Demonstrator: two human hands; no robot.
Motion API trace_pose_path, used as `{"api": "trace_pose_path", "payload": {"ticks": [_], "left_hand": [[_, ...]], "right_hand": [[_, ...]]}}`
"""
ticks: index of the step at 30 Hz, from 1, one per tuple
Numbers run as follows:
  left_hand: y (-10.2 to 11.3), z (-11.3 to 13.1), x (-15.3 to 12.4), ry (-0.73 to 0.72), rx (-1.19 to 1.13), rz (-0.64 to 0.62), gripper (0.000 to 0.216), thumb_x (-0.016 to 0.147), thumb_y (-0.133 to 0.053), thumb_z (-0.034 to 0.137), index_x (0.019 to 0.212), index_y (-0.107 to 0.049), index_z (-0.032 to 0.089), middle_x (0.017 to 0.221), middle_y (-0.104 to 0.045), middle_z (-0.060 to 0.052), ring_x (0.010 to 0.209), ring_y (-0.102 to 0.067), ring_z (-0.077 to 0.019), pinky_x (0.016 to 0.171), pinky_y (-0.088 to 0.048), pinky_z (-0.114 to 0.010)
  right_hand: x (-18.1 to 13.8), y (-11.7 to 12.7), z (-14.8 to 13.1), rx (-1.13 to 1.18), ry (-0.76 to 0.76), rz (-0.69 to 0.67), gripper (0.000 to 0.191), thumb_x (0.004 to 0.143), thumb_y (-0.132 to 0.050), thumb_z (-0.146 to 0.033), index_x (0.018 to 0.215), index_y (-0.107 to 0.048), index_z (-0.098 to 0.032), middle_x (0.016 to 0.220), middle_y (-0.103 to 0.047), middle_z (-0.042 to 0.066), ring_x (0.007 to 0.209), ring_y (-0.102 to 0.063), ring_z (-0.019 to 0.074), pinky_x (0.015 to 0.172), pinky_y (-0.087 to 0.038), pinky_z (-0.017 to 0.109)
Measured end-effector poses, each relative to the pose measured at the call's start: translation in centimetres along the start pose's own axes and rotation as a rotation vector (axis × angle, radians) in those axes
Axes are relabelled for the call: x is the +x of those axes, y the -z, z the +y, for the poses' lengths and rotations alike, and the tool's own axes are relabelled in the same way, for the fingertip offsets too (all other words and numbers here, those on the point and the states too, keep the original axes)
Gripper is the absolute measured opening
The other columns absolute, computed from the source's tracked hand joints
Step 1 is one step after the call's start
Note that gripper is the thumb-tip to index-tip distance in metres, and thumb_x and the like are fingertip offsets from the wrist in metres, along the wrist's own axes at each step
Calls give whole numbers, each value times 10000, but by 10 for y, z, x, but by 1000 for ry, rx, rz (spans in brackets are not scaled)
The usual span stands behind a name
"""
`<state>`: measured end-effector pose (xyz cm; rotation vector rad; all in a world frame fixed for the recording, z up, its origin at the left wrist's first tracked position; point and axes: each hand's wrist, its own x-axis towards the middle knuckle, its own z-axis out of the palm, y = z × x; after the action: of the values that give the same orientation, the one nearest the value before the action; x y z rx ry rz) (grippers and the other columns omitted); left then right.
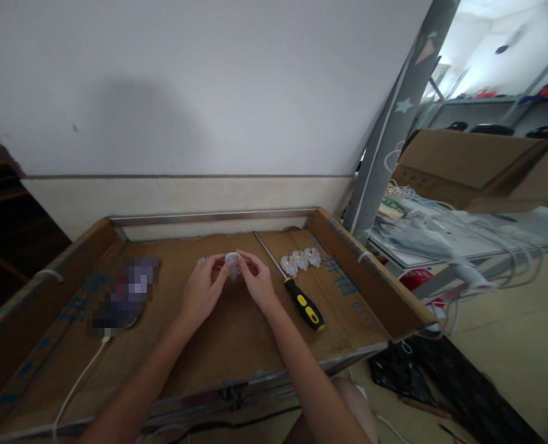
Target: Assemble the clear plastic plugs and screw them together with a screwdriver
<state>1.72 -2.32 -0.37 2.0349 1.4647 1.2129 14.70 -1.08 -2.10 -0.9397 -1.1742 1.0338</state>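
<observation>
Both of my hands meet over the middle of a cardboard-lined tray [348,293]. Between them is a small white plastic part [232,263], pinched by the fingertips of my left hand [203,291] and my right hand [255,280]. To the right of my right hand lies a screwdriver [297,290] with a black and yellow handle, its shaft pointing to the far left. Beyond its shaft, three similar white plastic parts [300,259] sit in a row on the cardboard.
A blurred-out object [123,296] with a white cable [77,385] lies at the tray's left. A white wall stands behind. At the right are a grey post [394,123], cardboard boxes [477,166] and white cables [445,234].
</observation>
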Motion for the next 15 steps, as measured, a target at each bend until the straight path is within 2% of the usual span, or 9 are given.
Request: {"api": "trace_pose_path", "payload": {"ticks": [3, 7, 11, 15], "left_hand": [[3, -3, -5, 33, -89, -14, 326, 890, -426, 450, 1004, -578, 186, 972, -650, -82, 886, -610, -220, 799, -482, -367], [4, -2, -9, 93, -154, -35, 329, 888, -413, 472, 975, -551, 186, 958, -649, -86, 849, -625, -224, 783, -491, -378], [1, -1, -12, 115, -26, -30, 314, 896, -387, 455, 947, -549, 190, 915, -670, -93, 874, -632, -258, 820, -465, -431], [3, -1, -13, 75, -43, 10, 320, 897, -404, 460, 975, -554, 188, 933, -663, -89, 878, -630, -238, 796, -475, -386]], "right_hand": [[0, -1, -1, -33, -6, -26, 402, 727, -586, -547, 869, -627, -173, 819, -674, 60, 706, -607, 155, 657, -496, 280], [-3, -2, -2, -94, -13, -56, 401, 755, -532, -582, 699, -566, -187, 627, -585, -3, 556, -518, 118, 559, -442, 250], [-7, -1, -6, -162, 9, -65, 356, 775, -543, -538, 705, -563, -190, 636, -563, -13, 584, -500, 115, 585, -413, 244], [-10, 0, -9, -172, 18, -101, 347, 788, -527, -530, 803, -591, -189, 725, -609, 9, 635, -538, 126, 622, -431, 255]]}}
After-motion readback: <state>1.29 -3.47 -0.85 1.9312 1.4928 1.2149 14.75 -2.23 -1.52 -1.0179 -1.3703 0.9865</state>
